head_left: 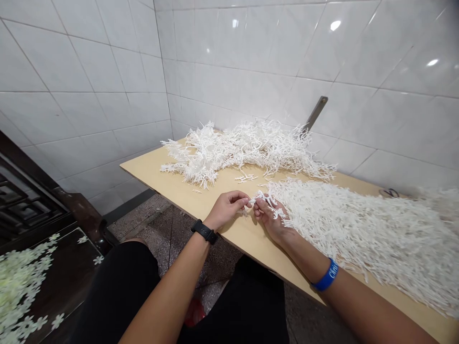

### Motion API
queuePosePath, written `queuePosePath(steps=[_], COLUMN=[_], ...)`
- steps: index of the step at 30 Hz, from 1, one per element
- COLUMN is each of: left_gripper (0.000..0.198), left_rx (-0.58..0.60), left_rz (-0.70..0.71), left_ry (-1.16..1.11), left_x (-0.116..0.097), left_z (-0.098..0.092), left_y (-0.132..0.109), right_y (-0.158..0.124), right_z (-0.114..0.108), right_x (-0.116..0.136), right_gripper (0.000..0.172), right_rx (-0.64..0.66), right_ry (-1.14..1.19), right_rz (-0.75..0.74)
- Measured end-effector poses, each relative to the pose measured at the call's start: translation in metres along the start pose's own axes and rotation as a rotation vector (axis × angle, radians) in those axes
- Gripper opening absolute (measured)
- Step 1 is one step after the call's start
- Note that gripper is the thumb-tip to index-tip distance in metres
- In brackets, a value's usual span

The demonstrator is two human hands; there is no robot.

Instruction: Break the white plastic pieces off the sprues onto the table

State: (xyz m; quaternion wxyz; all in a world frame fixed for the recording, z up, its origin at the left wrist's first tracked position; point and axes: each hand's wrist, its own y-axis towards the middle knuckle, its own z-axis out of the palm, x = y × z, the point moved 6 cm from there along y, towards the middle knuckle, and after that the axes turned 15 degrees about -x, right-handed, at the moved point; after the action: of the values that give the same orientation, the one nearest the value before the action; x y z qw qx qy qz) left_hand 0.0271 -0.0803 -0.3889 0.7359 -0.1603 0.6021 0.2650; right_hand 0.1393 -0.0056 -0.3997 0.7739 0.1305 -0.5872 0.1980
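Both hands meet over the near edge of the wooden table [161,160]. My right hand [270,220] is closed on a small white branching plastic sprig [274,209], which sticks out past the thumb. Thumb and fingers of my left hand [227,208] are pinched together beside the sprig's left end; what they hold, if anything, is too small to make out. Close to the right hand lies a wide heap of white sprigs [358,224]. Behind the hands rises a looser pile of white branching sprigs [244,145], with a few loose bits in front of it.
A grey metal bar [315,113] stands up behind the pile, against the tiled wall [229,43]. Dark cord [389,193] lies at the table's back right. At lower left, pale plastic flowers [21,282] cover part of a dark wooden seat [68,267].
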Motion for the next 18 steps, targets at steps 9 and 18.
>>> queuePosePath(steps=[9,18], left_gripper=[0.028,0.027], left_rx=[-0.007,-0.086], left_rz=[0.058,0.047], left_ry=[0.011,-0.023], left_x=[-0.002,-0.005], left_z=[-0.001,-0.004], left_y=[0.001,0.001], right_y=[-0.003,-0.005], right_z=[0.001,0.0], right_x=[0.012,0.016], right_gripper=[0.031,0.035], right_rx=[-0.008,-0.072], right_ry=[-0.008,-0.002], right_rz=[-0.106,-0.133])
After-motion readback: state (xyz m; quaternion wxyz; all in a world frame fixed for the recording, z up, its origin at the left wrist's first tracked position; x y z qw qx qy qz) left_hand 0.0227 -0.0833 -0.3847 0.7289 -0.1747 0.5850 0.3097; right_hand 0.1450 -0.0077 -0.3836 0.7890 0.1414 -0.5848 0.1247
